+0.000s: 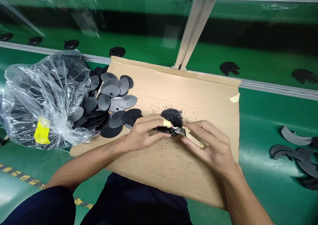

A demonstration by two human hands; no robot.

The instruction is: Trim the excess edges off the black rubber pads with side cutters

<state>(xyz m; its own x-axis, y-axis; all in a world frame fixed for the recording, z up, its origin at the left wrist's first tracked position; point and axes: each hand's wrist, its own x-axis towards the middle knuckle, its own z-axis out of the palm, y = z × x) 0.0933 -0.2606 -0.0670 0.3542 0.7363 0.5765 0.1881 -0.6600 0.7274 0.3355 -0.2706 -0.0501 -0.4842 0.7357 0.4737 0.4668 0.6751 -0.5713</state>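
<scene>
My left hand (146, 130) grips a dark plastic part (162, 130), its thumb below and fingers above; one finger wears a pale yellow cover. In my right hand (211, 142) is a pair of nippers (196, 139) with light yellow handles. The metal jaws meet the near end of the plastic part, but whether they are closed on it I cannot make out. Just beyond both hands lies a pile of small black clippings (172, 116), with crumbs scattered round it. All of this is over a cardboard sheet (154, 167).
Many black oval plates (111, 90) lie heaped on the left, beside a clear plastic bag (47, 95) with a yellow label. Curved black parts (298, 155) rest on the green surface at right. A metal upright (196, 29) and rail stand behind the cardboard.
</scene>
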